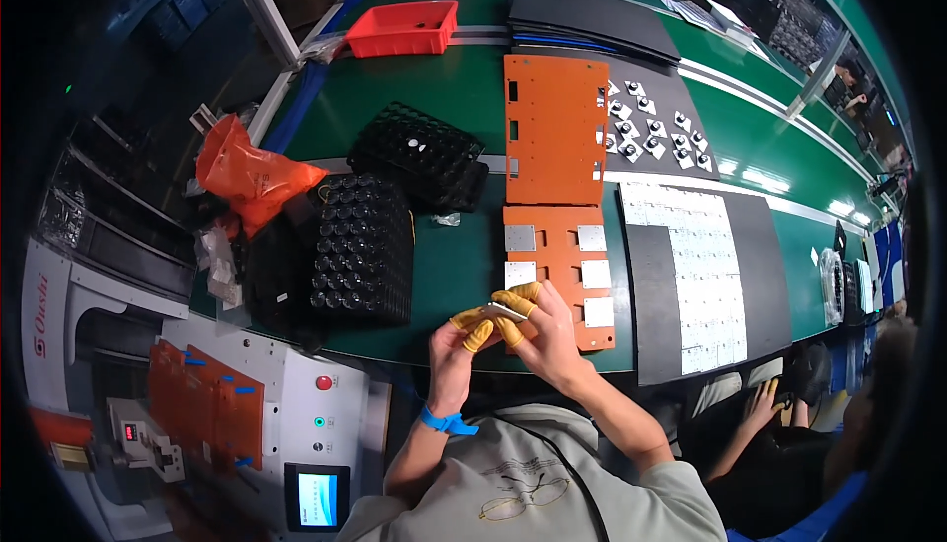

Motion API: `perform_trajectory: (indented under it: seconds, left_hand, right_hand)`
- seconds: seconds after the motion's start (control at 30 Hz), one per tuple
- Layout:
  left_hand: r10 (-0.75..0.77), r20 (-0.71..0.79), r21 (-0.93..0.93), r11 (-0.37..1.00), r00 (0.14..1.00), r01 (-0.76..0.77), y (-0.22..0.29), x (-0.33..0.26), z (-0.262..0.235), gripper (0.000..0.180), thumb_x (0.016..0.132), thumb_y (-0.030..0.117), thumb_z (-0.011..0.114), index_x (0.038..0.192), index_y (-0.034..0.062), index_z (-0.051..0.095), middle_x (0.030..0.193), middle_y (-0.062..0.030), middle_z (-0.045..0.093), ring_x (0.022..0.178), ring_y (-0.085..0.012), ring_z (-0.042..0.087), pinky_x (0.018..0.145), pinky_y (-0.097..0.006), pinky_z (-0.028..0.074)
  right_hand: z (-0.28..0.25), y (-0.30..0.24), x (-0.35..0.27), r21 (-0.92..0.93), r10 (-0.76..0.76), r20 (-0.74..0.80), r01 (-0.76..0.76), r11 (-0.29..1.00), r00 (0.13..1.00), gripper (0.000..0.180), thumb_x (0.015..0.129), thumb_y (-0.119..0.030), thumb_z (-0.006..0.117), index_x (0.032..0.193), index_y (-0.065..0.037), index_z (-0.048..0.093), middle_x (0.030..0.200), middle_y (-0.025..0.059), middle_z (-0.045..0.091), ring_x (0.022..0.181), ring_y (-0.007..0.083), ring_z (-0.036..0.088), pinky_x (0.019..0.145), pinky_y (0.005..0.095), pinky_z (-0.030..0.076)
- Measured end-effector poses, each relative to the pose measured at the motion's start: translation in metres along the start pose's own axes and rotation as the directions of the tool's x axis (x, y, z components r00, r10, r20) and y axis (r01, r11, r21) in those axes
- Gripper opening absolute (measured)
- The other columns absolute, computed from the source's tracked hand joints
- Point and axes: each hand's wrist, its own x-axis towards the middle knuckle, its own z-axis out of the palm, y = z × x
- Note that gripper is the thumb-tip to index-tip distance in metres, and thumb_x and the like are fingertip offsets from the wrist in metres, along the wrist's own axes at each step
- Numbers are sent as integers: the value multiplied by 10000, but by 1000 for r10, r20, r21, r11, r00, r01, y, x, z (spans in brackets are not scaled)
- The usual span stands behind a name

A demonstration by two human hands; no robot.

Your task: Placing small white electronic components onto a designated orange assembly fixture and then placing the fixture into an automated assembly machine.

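Note:
My left hand (456, 347) and my right hand (546, 333), both with yellow finger cots, meet in front of my chest. Their fingers pinch a small thin plate (509, 311) with a pale edge, seen almost edge-on; the fingers cover most of it. Just beyond lies an orange fixture board (559, 229), bearing several pale square plates (597, 274) in two columns. My right hand overlaps the board's near left part. A second orange board (555, 133) with slots adjoins its far end. Around my left wrist is a blue strap (446, 422).
Stacked black trays (360, 246) and an orange bag (252, 177) stand left, with a red bin (402, 29) farther back. White panels (705, 276) lie on black sheets at right, small lens-like parts (651, 130) beyond. A machine (296, 384) is lower left; a co-worker's hand (760, 409) shows lower right.

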Motion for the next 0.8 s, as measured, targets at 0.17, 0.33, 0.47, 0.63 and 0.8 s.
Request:
perform_trajectory:
  seconds: [0.17,0.33,0.47,0.63,0.8]
  left_hand:
    - [-18,-111,-1,1000,994,18,-11,4,8,200,967,170,676,1049,-12,691,886,11,629,782,-75,549,721,-231,452]
    - [179,-48,455,880,983,-138,5,22,9,193,881,105,764,870,-73,692,811,9,589,708,-40,482,610,-225,404]
    - [226,-29,776,619,974,-120,-3,33,-4,197,820,90,794,814,-60,665,703,-7,543,593,-49,384,501,-286,289]
    - [221,-31,888,454,975,-75,-22,29,22,189,825,121,788,827,-40,688,607,-76,574,521,-105,457,485,-317,346]
    - [152,-60,874,486,987,-21,-26,34,13,225,814,162,807,818,-36,699,615,-93,600,524,-125,498,498,-323,389]
  right_hand:
    - [8,-3,-20,262,161,50,-169,950,986,351,910,-63,660,1258,-18,657,1315,166,494,1133,307,520,927,360,500]
    - [-20,9,-30,19,97,12,-98,995,995,410,885,-68,661,1288,-2,627,1303,173,530,1180,337,516,1008,404,445]
    - [-45,15,-39,58,230,-222,-223,973,948,358,895,-70,640,1245,3,658,1272,191,592,1196,332,561,1040,402,419]
    - [-55,25,-50,28,212,-312,-214,976,926,363,857,-32,673,1219,-10,669,1203,163,621,1110,328,577,974,396,460]
    - [-47,20,-38,47,232,-204,-227,973,951,308,884,-52,651,1185,6,680,1187,182,630,1121,325,598,959,377,467]
